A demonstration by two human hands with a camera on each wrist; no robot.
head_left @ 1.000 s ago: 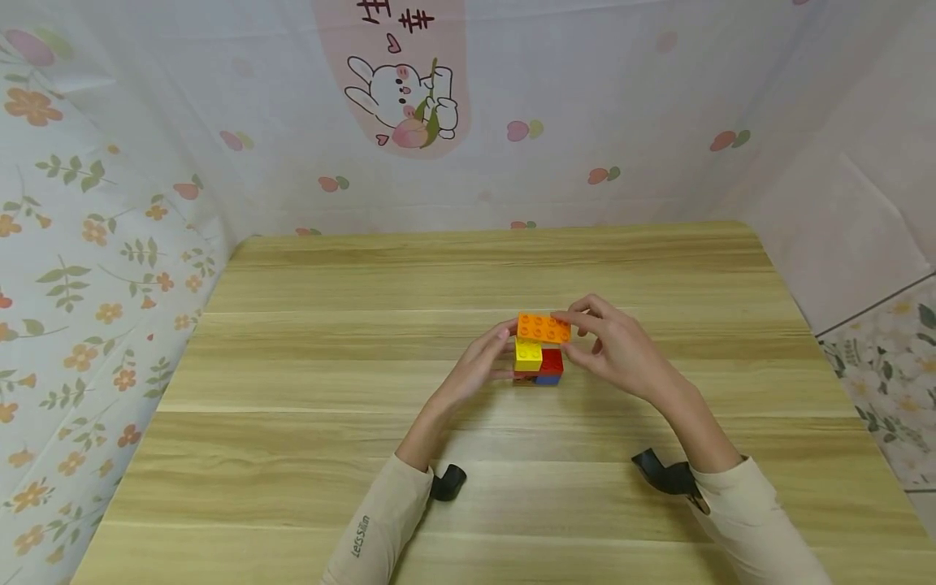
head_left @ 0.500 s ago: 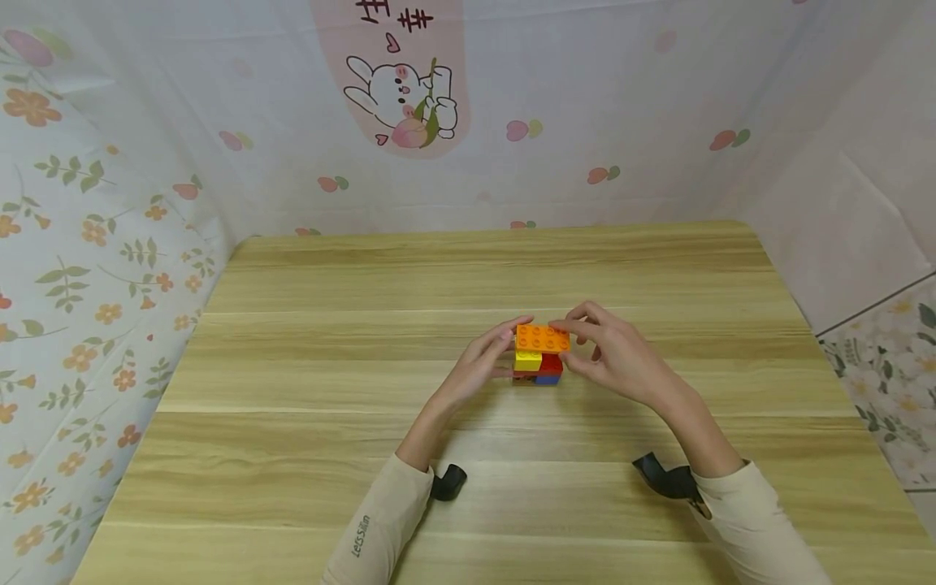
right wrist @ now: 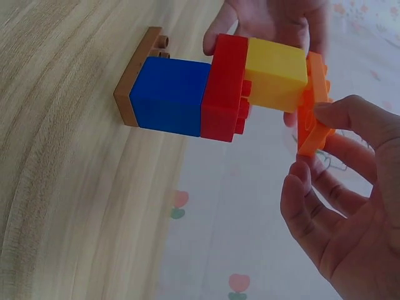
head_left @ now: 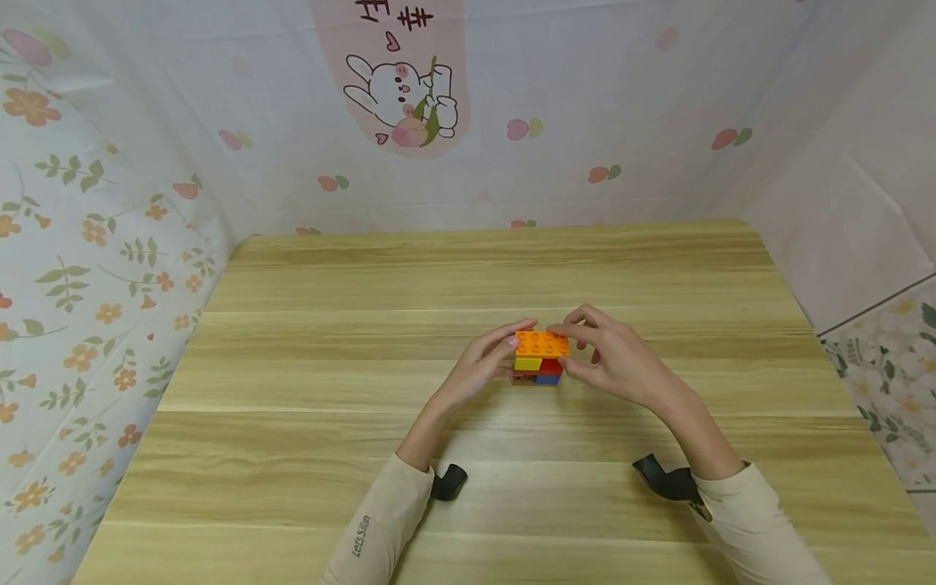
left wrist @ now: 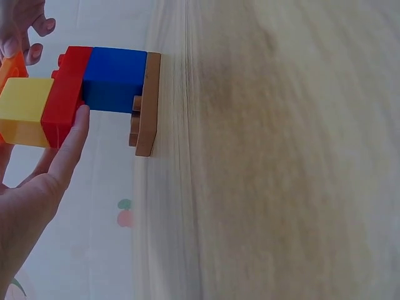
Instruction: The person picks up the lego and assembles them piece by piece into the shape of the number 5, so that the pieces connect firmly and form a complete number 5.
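A small tower of toy building bricks stands on the table in front of me. Lowest is a flat brown brick [right wrist: 127, 94], then a blue brick [right wrist: 169, 97], a red brick [right wrist: 220, 87] and a yellow brick [right wrist: 275, 74]. The orange brick [head_left: 542, 344], studs up, lies across the yellow one and overhangs the red brick on the right. My right hand [head_left: 617, 357] pinches its right end between thumb and fingers. From the left, my left hand [head_left: 475, 366] holds the tower around the yellow and red bricks, its fingers partly hidden behind them.
The wooden table [head_left: 329, 406] carries the tower. A white printed cloth [head_left: 585, 97] hangs behind the table, and flowered cloth [head_left: 95, 325] covers the left side. Black curved pieces [head_left: 448, 483] stick out at both wrists.
My right hand has lowered the orange brick and levelled it onto the yellow brick, covering the yellow studs. The left hand stays at the tower, its fingers shifting slightly.
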